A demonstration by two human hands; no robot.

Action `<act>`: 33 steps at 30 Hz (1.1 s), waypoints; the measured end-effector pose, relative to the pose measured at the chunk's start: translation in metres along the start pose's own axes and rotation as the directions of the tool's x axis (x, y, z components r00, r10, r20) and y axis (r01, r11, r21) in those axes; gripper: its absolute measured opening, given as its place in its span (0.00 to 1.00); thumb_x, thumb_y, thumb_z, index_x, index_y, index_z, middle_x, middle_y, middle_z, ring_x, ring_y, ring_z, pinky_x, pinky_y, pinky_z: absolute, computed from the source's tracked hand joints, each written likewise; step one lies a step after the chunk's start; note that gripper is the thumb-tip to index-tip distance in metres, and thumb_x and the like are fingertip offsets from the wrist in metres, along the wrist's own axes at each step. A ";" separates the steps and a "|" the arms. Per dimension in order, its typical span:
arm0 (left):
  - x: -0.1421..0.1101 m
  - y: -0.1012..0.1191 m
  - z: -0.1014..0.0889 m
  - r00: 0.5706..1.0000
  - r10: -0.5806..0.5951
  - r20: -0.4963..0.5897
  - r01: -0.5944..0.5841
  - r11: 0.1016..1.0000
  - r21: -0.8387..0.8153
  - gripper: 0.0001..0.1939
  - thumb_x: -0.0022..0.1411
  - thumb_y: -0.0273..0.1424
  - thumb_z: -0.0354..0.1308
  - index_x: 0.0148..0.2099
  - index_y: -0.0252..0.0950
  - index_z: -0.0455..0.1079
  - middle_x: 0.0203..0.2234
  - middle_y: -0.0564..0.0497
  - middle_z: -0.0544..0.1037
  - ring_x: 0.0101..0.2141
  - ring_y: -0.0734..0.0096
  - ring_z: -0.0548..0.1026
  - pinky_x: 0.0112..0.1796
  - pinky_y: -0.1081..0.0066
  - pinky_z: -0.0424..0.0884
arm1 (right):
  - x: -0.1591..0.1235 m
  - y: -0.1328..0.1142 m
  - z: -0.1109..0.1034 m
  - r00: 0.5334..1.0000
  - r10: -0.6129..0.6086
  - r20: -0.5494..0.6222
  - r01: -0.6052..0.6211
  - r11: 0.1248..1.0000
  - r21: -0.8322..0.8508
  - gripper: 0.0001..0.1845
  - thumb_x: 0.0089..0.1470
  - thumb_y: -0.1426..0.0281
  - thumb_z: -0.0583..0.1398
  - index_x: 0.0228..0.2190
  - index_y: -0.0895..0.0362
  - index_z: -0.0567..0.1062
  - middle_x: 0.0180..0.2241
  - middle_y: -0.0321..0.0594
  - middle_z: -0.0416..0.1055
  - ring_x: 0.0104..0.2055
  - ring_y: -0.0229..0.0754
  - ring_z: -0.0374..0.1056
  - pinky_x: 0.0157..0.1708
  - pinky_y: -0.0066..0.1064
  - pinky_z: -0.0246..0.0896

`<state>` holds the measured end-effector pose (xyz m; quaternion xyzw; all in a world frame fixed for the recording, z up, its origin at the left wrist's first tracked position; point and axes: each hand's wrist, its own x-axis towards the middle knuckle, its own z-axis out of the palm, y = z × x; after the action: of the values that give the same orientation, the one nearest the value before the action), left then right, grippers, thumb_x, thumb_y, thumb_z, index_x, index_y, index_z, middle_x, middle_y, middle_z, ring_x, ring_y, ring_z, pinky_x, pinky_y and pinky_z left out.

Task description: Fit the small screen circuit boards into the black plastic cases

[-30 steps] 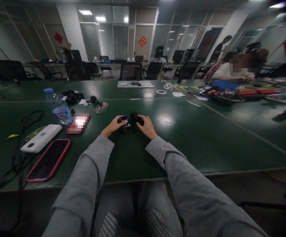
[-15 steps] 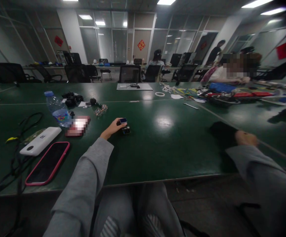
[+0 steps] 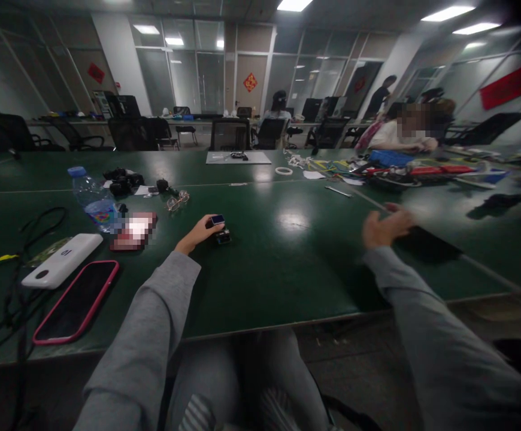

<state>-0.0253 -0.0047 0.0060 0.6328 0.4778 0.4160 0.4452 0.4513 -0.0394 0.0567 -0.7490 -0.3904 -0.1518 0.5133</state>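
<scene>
My left hand point(image 3: 197, 233) rests over the table with its thumb and fingers closed on a small dark device with a bluish, screen-like top point(image 3: 217, 220). Just below that top shows a dark lower part point(image 3: 223, 236) with small bright details; whether the two are one piece I cannot tell. Off to the right, my right hand point(image 3: 387, 227) is raised above the green table point(image 3: 282, 281), its fingers apart and nothing visible in them. Motion smears it slightly. A dark patch point(image 3: 429, 244), perhaps its shadow, lies beside it.
Left of my left hand lie a red-edged phone point(image 3: 76, 302), a white power bank point(image 3: 63, 260), another red phone point(image 3: 135, 231), a water bottle point(image 3: 92, 200), glasses point(image 3: 178, 202) and black cables point(image 3: 18, 299). Farther right are a wrench-like tool point(image 3: 338, 191), a tape roll point(image 3: 284, 171) and tangled wires point(image 3: 332, 166).
My right hand has moved left and away from me, going from curled to spread. My left hand keeps its hold on the small device. The whole view has shifted slightly.
</scene>
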 end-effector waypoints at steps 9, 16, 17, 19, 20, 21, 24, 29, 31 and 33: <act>0.002 0.003 0.002 0.998 0.039 -0.044 -0.040 0.999 -0.029 0.28 0.56 0.43 0.64 0.54 0.34 0.69 0.50 0.42 0.76 0.51 0.59 0.73 0.56 0.59 0.64 | -0.215 -0.172 0.073 0.582 -0.687 0.436 0.242 0.658 0.713 0.31 0.60 0.53 0.54 0.58 0.59 0.61 0.53 0.54 0.62 0.53 0.49 0.64 0.55 0.47 0.62; 0.002 0.004 -0.001 0.997 -0.027 -0.066 0.015 0.984 -0.178 0.28 0.63 0.51 0.51 0.53 0.34 0.73 0.50 0.44 0.78 0.53 0.59 0.72 0.58 0.61 0.62 | -0.217 -0.174 0.080 0.494 -0.663 0.563 0.172 0.709 0.684 0.24 0.58 0.60 0.58 0.53 0.57 0.65 0.44 0.46 0.69 0.46 0.46 0.68 0.49 0.43 0.66; 0.002 0.004 -0.001 0.998 -0.026 -0.061 0.013 0.982 -0.190 0.28 0.64 0.50 0.52 0.53 0.33 0.73 0.50 0.44 0.78 0.54 0.59 0.72 0.58 0.61 0.62 | -0.217 -0.174 0.080 0.489 -0.673 0.555 0.171 0.698 0.695 0.23 0.59 0.62 0.57 0.53 0.57 0.66 0.45 0.46 0.69 0.47 0.45 0.68 0.49 0.42 0.66; 0.002 0.004 -0.001 0.999 -0.011 -0.053 0.000 0.981 -0.192 0.27 0.64 0.48 0.53 0.53 0.33 0.73 0.51 0.43 0.77 0.54 0.60 0.72 0.58 0.61 0.62 | -0.217 -0.174 0.077 0.472 -0.702 0.533 0.191 0.672 0.716 0.22 0.59 0.63 0.57 0.54 0.56 0.65 0.47 0.47 0.67 0.49 0.45 0.67 0.52 0.42 0.64; 0.002 0.004 -0.001 0.999 -0.004 -0.050 -0.006 0.982 -0.189 0.26 0.64 0.47 0.53 0.53 0.33 0.73 0.51 0.43 0.77 0.53 0.60 0.72 0.58 0.62 0.62 | -0.217 -0.175 0.075 0.459 -0.718 0.524 0.204 0.659 0.724 0.23 0.58 0.63 0.57 0.54 0.56 0.65 0.49 0.47 0.67 0.50 0.46 0.66 0.53 0.43 0.64; 0.002 0.005 -0.001 0.999 0.001 -0.052 -0.010 0.983 -0.183 0.26 0.64 0.47 0.53 0.53 0.33 0.73 0.50 0.43 0.77 0.53 0.60 0.73 0.57 0.62 0.62 | -0.218 -0.176 0.074 0.445 -0.732 0.515 0.218 0.647 0.731 0.24 0.57 0.62 0.59 0.54 0.56 0.65 0.50 0.48 0.66 0.52 0.47 0.66 0.54 0.44 0.63; 0.001 0.005 -0.001 0.997 0.004 -0.078 -0.016 0.988 -0.155 0.24 0.65 0.45 0.53 0.53 0.34 0.73 0.50 0.43 0.77 0.52 0.60 0.73 0.56 0.61 0.64 | -0.218 -0.176 0.074 0.430 -0.751 0.501 0.228 0.627 0.745 0.29 0.53 0.65 0.62 0.55 0.56 0.64 0.51 0.49 0.66 0.54 0.48 0.65 0.55 0.45 0.62; -0.003 0.011 -0.003 0.986 -0.042 -0.162 0.019 0.990 -0.142 0.23 0.65 0.43 0.53 0.55 0.34 0.70 0.50 0.42 0.77 0.49 0.58 0.74 0.52 0.58 0.67 | -0.214 -0.172 0.087 0.525 -0.578 0.625 -0.045 0.715 0.698 0.29 0.50 0.65 0.64 0.52 0.60 0.65 0.41 0.45 0.73 0.43 0.45 0.71 0.50 0.43 0.65; -0.005 0.014 -0.003 0.988 -0.046 -0.145 0.025 0.989 -0.147 0.24 0.64 0.43 0.55 0.55 0.34 0.70 0.50 0.41 0.76 0.49 0.57 0.74 0.52 0.58 0.67 | -0.210 -0.171 0.092 0.501 -0.484 0.718 -0.240 0.719 0.652 0.28 0.50 0.64 0.64 0.51 0.59 0.65 0.37 0.41 0.74 0.41 0.44 0.71 0.48 0.42 0.65; -0.006 0.017 -0.001 0.994 -0.035 -0.107 0.016 0.985 -0.170 0.25 0.62 0.44 0.58 0.55 0.33 0.71 0.51 0.41 0.76 0.51 0.57 0.73 0.54 0.58 0.65 | -0.207 -0.171 0.093 0.434 -0.414 0.800 -0.459 0.663 0.592 0.27 0.50 0.64 0.64 0.50 0.57 0.66 0.36 0.39 0.74 0.39 0.41 0.71 0.46 0.39 0.67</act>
<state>-0.0235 -0.0133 0.0215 0.5627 0.4728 0.4835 0.4755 0.1743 -0.0169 -0.0017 -0.4309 -0.6130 0.4538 0.4823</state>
